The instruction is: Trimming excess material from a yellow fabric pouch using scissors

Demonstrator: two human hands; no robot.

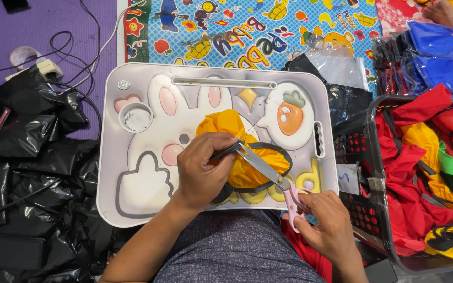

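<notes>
A crumpled yellow cloth piece (226, 123) with a black strap (284, 167) lies on a white lap tray (132, 209) printed with a rabbit and a carrot. My left hand (203, 167) presses down on the cloth and pinches the strap near the scissor tips. My right hand (326, 222) grips pink-handled scissors (273, 175), whose blades are open and point up-left across the cloth toward my left fingers.
A black basket (370, 173) at the right holds red, yellow and green cloth pieces. Blue ones in clear bags (436, 52) lie above it. Black plastic bags (27, 157) pile at the left, with cables and a power strip (45, 68). A patterned mat lies beyond the tray.
</notes>
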